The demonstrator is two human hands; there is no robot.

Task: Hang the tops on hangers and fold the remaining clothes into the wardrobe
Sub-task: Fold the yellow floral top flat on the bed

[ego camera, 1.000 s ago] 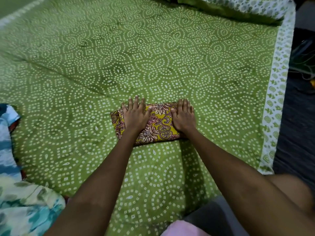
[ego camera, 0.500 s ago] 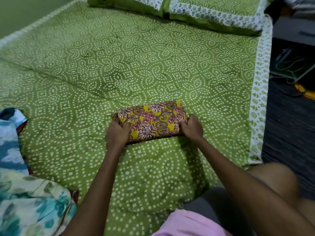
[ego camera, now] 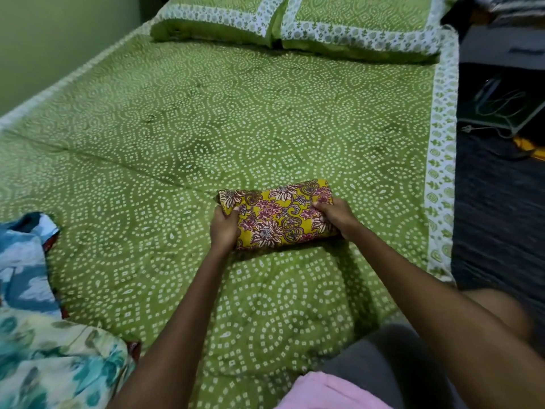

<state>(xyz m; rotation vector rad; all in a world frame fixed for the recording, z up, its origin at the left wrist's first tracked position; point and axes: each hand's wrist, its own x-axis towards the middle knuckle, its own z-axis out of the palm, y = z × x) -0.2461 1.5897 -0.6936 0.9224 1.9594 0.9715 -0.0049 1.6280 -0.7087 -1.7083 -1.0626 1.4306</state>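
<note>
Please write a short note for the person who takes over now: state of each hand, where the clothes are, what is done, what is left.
Left hand grips the left end of the folded yellow cloth; right hand grips its right end.
The cloth is on the bed, near its right edge.
Unfolded clothes lie at the bed's left.
Done: the yellow cloth is folded.
Left: put it in the wardrobe, not in view, then handle the pile.

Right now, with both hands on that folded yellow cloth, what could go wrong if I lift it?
The left hand and right hand grip only the ends of the folded yellow cloth, so its middle may sag and the folds slip open. The blue floral clothes lie loose at the edge of the bed; a swing that way might snag them.
</note>
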